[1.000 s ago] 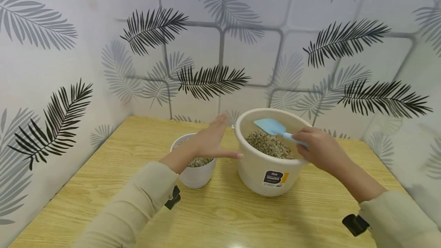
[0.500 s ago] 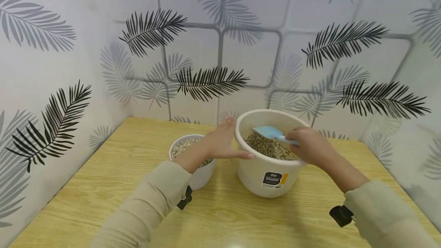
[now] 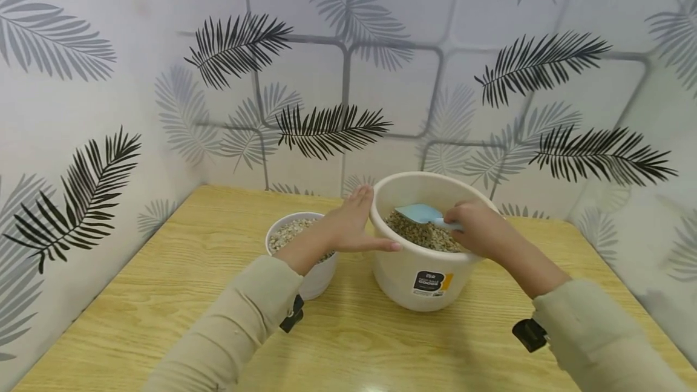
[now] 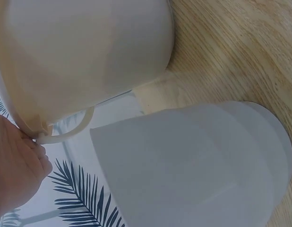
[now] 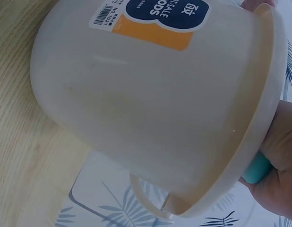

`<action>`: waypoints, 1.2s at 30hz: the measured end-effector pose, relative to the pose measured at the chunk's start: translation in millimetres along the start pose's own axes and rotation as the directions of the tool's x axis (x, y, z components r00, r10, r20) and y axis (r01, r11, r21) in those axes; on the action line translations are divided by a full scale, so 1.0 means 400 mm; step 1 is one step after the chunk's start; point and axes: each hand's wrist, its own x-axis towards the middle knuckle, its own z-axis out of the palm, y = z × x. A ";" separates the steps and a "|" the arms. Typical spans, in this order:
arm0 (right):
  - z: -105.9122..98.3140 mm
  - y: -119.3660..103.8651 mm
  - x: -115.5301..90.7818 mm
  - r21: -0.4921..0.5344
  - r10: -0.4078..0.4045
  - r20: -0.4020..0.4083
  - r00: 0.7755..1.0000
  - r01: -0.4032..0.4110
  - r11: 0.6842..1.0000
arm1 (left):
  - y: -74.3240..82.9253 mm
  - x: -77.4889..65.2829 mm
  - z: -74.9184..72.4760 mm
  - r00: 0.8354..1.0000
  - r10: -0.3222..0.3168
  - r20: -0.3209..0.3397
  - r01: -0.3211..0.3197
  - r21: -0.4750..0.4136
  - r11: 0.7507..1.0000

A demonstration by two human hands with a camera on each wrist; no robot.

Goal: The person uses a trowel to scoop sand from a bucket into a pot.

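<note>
My right hand [image 3: 479, 228] grips the handle of a light blue hand trowel [image 3: 418, 213] inside a cream bucket [image 3: 392, 283]. The trowel's blade lies at the surface of the pale brown gravel [image 3: 425, 236]. In the right wrist view the teal handle end [image 5: 257, 168] shows past the bucket rim. With fingers and thumb spread, my left hand [image 3: 351, 225] rests against the bucket's left rim; in the left wrist view it is beside the handle joint. A smaller white pot [image 3: 318, 280], partly hidden by my left wrist, holds similar gravel [image 3: 291, 231].
The bucket and pot stand side by side on a wood-grain table [image 3: 218, 222]. A curved bucket handle [image 4: 73, 135] hangs at the side between them. A leaf-patterned wall [image 3: 381, 77] closes off the table's back and sides.
My right hand has moved left and down with the trowel, whose blade went from above the gravel to its surface. My left hand has come right onto the bucket's rim.
</note>
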 end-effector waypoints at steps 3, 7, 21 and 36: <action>0.000 0.002 0.006 0.022 -0.003 0.026 1.000 0.003 1.000 | -0.002 0.001 0.000 1.000 0.004 -0.005 -0.004 0.004 1.000; 0.001 0.009 0.011 0.083 0.025 0.077 0.997 -0.031 0.996 | -0.003 -0.001 -0.001 1.000 0.002 -0.004 -0.002 0.005 1.000; -0.006 -0.003 0.003 0.077 0.095 0.076 0.993 -0.101 0.992 | 0.001 -0.006 -0.003 1.000 0.018 -0.005 -0.018 0.007 1.000; 0.008 0.016 -0.083 -0.026 0.004 -0.472 0.881 -0.018 1.000 | -0.054 -0.082 -0.033 0.978 0.147 -0.146 -0.144 0.032 0.989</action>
